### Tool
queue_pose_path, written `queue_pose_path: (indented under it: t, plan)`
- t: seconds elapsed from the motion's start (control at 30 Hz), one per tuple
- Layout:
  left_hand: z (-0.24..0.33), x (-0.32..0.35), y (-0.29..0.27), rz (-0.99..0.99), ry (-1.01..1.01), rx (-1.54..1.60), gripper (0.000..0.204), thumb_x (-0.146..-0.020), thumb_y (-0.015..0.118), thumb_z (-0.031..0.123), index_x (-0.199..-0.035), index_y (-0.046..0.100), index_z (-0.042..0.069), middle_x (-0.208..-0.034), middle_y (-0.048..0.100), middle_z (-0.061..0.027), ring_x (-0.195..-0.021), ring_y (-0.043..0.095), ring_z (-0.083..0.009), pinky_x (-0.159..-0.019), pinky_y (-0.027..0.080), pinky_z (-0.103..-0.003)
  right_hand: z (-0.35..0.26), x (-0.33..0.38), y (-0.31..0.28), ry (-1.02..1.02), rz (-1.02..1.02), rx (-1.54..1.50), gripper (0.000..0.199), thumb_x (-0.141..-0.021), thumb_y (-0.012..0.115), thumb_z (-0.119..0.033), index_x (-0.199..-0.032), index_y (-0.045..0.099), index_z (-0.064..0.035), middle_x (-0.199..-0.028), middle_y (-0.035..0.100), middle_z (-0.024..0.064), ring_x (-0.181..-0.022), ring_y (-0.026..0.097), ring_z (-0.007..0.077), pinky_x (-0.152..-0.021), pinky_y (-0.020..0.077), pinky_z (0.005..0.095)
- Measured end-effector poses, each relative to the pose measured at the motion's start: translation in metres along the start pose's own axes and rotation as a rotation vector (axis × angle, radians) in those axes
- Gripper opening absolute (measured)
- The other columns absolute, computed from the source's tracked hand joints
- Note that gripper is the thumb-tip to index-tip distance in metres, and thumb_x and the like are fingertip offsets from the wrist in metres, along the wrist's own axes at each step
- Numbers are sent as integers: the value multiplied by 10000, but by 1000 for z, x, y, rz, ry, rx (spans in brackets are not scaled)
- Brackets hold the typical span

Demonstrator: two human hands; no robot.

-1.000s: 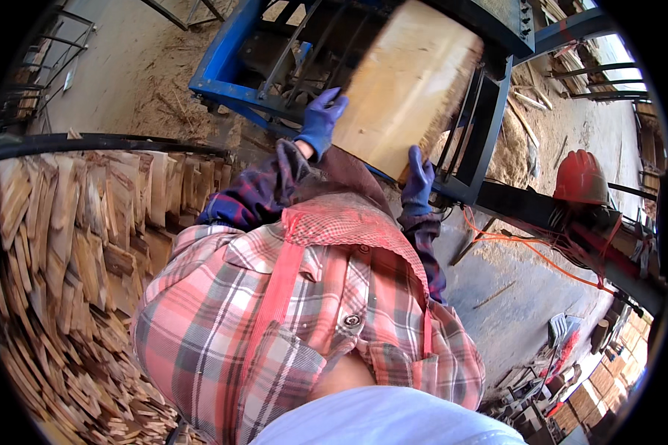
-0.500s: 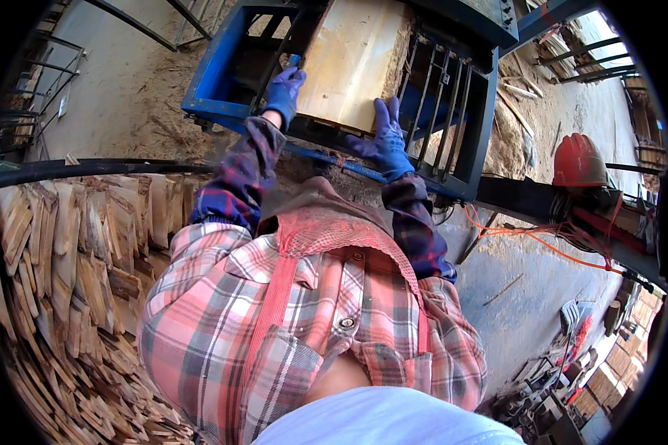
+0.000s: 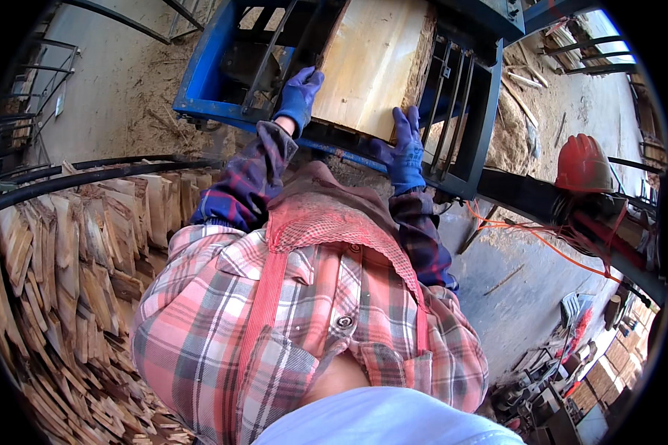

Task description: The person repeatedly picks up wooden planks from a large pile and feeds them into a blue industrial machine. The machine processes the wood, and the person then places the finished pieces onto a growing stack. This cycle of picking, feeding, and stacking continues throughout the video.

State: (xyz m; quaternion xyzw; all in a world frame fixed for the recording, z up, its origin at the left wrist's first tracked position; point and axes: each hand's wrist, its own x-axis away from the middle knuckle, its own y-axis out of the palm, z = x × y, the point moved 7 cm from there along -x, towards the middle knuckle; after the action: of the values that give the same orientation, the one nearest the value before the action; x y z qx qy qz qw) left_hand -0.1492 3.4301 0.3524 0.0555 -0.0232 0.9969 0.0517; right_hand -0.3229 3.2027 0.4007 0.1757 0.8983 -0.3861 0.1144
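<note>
A pale, thick wooden board (image 3: 371, 63) with rough bark on its right edge lies on a blue metal machine frame (image 3: 200, 93) in front of me. Against the board's left edge is my left hand (image 3: 300, 98), in a blue-purple glove, its fingers curled; what they close on is hidden. My right hand (image 3: 404, 152), gloved the same way, is at the near right corner of the board. Its fingers are spread, with the tips against the board's near end.
Dark metal bars (image 3: 453, 104) run across the frame beside the board. Stacked wood slats (image 3: 74, 252) fill the left side behind a black rail (image 3: 74, 182). A red hard hat (image 3: 583, 163) sits on a dark beam to the right, with an orange cable (image 3: 545, 242) hanging below.
The board has shifted to the right across the frame, and both hands have moved right with it. A blue piece beside my left fingers earlier no longer shows.
</note>
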Motion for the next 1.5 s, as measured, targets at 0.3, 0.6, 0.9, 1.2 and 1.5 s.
queue_pose_path:
  t: [0.3, 0.6, 0.9, 1.2, 1.5]
  plan:
    - [12, 8, -16, 23, 60, -135, 442, -969, 667, 280, -1281, 613, -28, -1120, 695, -86, -1001, 590, -132, -911, 480, -290, -13, 5, 3, 58, -4, -46, 835, -663, 870, -276, -1400, 532, -75, -1495, 429, 276, -1373, 438, 440, -1139, 374, 464]
    - [69, 21, 19, 278, 682, -971, 272, -889, 610, 246, -1014, 634, 6, -965, 650, -215, -886, 629, -409, -761, 504, -495, -3, -16, 9, 22, -35, 339, 828, -656, 858, -398, -1378, 550, -133, -1482, 480, 203, -1409, 402, 374, -1191, 208, 543]
    - [130, -28, 61, 215, 1015, -779, 375, -827, 687, 246, -1147, 643, 57, -1065, 661, -172, -975, 627, -378, -853, 487, -482, 47, -99, 18, 130, -249, 529, 842, -683, 807, -537, -1410, 542, -204, -1540, 442, 113, -1453, 362, 256, -1222, 142, 491]
    - [229, -160, -21, 450, 886, -1161, 516, -782, 699, 387, -1175, 656, 55, -1059, 693, -188, -1002, 648, -363, -877, 505, -476, 47, -215, 66, 506, -248, -526, 598, -821, 700, -500, -1278, 642, -117, -1216, 668, 129, -1108, 619, 275, -990, 446, 410]
    - [122, -51, 3, -4, 192, 327, 444, -891, 742, 195, -1248, 620, -39, -1173, 669, -90, -1075, 628, -200, -958, 496, -304, 59, -157, 67, 653, 99, -1140, 372, -932, 642, -314, -1166, 650, -25, -961, 694, 63, -783, 656, 163, -699, 555, 309]
